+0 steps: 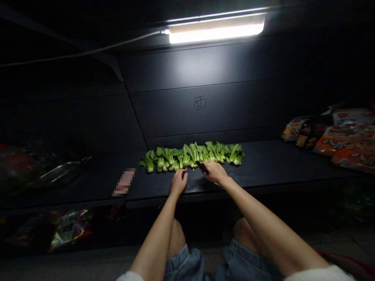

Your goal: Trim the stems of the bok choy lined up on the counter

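A row of bok choy [193, 154] lies side by side on the dark shelf [252, 171], leaves toward the back wall and pale stem ends toward me. My right hand [215, 171] is closed around a slim black object [202, 167] just in front of the middle of the row. Its exact kind is hard to make out. Beside it, my left hand [179, 182] rests low near the shelf's front edge, close to the stem ends. Its thumb stands apart from the bent fingers, and I see nothing held there.
Orange snack bags [345, 142] are piled at the right. On the left sit a metal tray [61, 171] and a pixelated pinkish item [124, 182]. A shiny packet [70, 228] lies lower down. Overhead, a lamp [216, 33] hangs with its cable.
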### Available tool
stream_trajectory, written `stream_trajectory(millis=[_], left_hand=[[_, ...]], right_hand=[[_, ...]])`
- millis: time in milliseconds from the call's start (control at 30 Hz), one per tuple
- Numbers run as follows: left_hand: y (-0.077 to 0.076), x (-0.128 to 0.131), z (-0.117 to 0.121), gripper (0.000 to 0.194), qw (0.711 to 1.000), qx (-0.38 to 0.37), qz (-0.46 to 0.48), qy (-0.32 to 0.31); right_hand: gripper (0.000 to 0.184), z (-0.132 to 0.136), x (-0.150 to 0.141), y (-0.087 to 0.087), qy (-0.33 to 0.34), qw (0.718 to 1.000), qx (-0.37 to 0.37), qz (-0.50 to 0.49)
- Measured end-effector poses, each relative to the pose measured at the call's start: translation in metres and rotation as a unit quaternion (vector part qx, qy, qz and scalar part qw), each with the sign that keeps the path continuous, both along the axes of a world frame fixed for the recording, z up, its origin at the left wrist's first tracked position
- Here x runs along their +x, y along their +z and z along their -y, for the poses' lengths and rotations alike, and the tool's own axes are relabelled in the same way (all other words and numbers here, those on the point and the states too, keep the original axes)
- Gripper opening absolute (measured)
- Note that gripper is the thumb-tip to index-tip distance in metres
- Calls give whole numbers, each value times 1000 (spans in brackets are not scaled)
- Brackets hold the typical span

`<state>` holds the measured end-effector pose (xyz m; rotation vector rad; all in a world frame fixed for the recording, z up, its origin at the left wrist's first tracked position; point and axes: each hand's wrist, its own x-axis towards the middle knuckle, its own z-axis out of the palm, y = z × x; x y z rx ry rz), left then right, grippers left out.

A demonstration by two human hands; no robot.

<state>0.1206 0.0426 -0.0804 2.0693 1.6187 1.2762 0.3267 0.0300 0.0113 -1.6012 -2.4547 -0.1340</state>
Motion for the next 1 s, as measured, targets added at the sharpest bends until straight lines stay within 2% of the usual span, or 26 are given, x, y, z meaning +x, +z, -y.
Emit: stream_trajectory(millis=[733, 867, 1000], left_hand=[[-4, 0, -1, 20, 1000, 5, 17, -3], [-6, 0, -1, 20, 999, 22, 29, -13], [-2, -5, -2, 20, 997, 54, 44, -11]], right_hand=[[30, -1, -8, 0, 39, 999, -9, 15], [30, -1, -10, -2, 50, 999, -7, 18], [32, -3, -13, -1, 30, 999, -8, 10]])
